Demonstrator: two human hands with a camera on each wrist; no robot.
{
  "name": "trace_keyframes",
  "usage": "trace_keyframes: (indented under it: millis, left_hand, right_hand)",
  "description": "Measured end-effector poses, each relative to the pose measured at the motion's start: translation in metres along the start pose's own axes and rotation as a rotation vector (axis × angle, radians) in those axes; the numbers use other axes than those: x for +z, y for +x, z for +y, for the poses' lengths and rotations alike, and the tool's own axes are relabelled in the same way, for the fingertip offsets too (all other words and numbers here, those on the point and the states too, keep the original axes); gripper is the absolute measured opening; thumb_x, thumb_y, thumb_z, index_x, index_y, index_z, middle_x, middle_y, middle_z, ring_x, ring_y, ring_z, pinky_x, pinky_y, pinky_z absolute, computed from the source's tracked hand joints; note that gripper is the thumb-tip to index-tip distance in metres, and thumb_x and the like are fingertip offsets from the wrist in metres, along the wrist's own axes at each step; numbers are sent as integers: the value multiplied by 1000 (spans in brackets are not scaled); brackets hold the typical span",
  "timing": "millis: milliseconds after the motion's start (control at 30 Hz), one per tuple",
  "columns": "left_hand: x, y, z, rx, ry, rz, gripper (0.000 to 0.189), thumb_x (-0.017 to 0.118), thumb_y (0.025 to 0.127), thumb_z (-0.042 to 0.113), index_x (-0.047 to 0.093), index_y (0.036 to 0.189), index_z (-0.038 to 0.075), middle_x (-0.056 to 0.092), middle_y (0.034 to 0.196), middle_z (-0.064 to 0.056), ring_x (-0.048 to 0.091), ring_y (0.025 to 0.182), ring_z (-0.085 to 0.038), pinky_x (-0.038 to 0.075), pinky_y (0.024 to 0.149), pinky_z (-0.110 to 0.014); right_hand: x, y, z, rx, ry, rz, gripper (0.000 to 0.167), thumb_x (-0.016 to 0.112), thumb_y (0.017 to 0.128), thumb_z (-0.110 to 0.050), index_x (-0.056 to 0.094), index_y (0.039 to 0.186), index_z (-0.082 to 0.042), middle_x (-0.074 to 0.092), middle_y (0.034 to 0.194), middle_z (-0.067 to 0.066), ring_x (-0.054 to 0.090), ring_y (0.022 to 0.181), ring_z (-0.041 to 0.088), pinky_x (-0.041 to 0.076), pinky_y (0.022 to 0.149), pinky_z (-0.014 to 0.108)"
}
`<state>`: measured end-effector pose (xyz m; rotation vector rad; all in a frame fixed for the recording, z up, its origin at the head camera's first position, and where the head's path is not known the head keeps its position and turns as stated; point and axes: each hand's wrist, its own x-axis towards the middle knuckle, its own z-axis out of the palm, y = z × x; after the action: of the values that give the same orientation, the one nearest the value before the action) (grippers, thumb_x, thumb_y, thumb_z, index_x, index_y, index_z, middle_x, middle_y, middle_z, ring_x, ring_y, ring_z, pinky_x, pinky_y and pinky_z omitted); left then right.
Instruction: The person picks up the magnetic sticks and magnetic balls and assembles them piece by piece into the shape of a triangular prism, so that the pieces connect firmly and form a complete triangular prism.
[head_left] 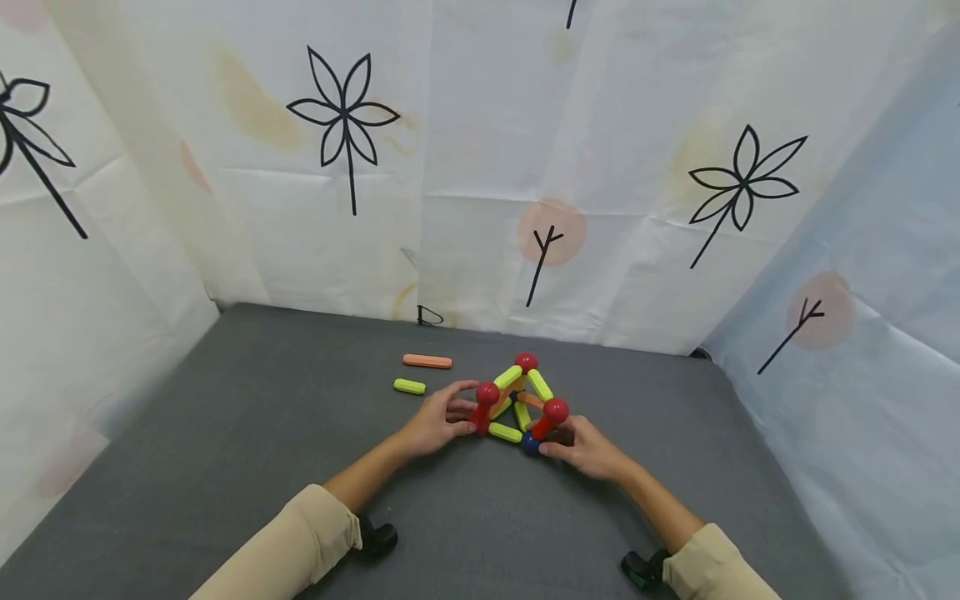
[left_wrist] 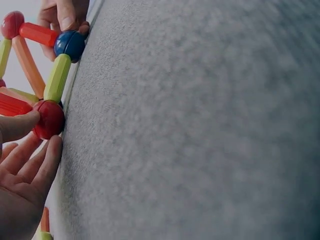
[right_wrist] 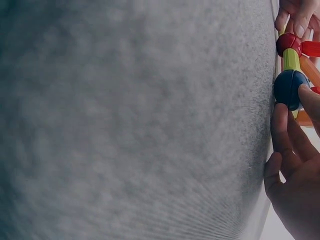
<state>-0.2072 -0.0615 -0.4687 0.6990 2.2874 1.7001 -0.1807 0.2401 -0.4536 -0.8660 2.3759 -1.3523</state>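
A frame of coloured rods and balls [head_left: 506, 432], apparently a magnetic building set, stands on the grey table between both hands. My left hand [head_left: 438, 423] pinches the red ball [left_wrist: 50, 120] at its lower left corner, thumb on one side and fingers on the other. At the lower right corner my right hand [head_left: 591, 450] holds the blue ball [right_wrist: 289, 90] between thumb and fingers. A yellow-green rod [left_wrist: 57, 79] joins these two balls. Red rods rise from both to red balls, and yellow-green rods run from those to a red ball [head_left: 527, 362] at the back.
An orange rod [head_left: 427, 361] and a short yellow-green rod [head_left: 409, 387] lie loose left of the frame on the grey table [head_left: 315, 367]. White patterned cloth [head_left: 480, 167] hangs behind and along both sides.
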Motion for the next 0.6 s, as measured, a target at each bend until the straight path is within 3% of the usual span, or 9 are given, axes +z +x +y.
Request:
trace_keyframes:
  millis: [133,200,267,433,533,600]
  left_hand:
    - [-12,-4,-1,77,70,75,62,70,88,-6,45,145,2,70,117,-15,68,107,-27,56,85,-36]
    - [-24,-6,-2,110,103,136,59,70,88,-6,49,143,4,71,114,-14,68,102,-25,56,79,-31]
    - [-38,-6,-3,125,132,192,58,71,88,-6,51,141,4,71,114,-15,68,103,-27,55,80,-35]
    - [-71,-9,-14,114,205,281,56,70,87,-7,53,139,5,71,115,-19,65,111,-34,51,70,-31]
    - [-83,-13,-21,105,259,297,56,71,87,-7,53,139,4,71,114,-18,64,112,-33,47,65,-28]
    - [-87,-16,-25,104,282,287,56,71,86,-7,53,139,1,70,116,-18,64,112,-35,49,70,-31]
  right_hand:
    - [1,0,-1,6,3,1,34,63,97,-7,60,129,5,67,123,18,64,110,33,50,94,28]
    - [1,0,-2,5,3,7,33,64,97,-7,61,128,5,67,121,18,64,110,34,50,94,28]
    - [1,1,-3,3,5,10,32,64,97,-6,61,127,5,68,120,18,64,109,34,50,93,28]
    - [1,1,0,0,14,8,33,64,96,-6,61,128,4,68,121,17,64,108,33,49,94,28]
    - [1,0,1,-3,15,8,34,64,97,-7,61,128,4,68,121,17,64,108,32,49,95,29]
    - [2,0,2,-2,18,7,34,64,97,-7,61,129,4,68,121,17,64,109,31,49,95,29]
